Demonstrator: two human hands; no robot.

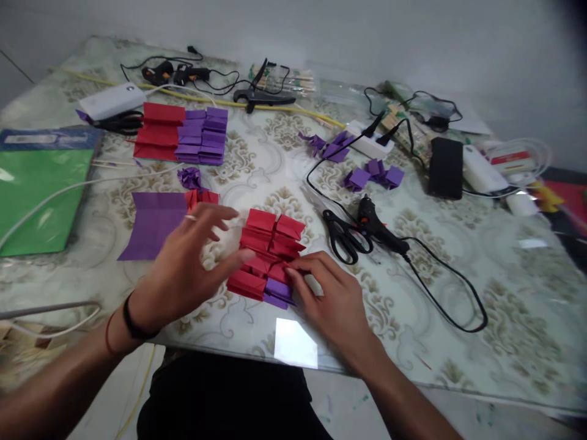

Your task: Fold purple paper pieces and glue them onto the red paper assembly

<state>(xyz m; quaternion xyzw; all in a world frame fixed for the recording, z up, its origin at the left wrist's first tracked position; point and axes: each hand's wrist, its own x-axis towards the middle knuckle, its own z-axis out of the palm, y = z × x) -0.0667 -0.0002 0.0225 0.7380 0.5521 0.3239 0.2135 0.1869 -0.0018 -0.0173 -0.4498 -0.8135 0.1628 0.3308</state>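
A pleated piece of red and purple folded paper lies near the table's front edge. My right hand rests on its lower right corner, fingers pressed together on the folds. Just left of the piece is my left hand, fingers spread apart, thumb touching the red pleats, nothing in its grip. A flat purple sheet with a small red folded bit lies under and behind the left hand.
Black scissors and a corded black glue gun lie right of the work. Behind are a second red and purple pleated piece, purple folded scraps, a green sheet, a power strip, a black phone and cables.
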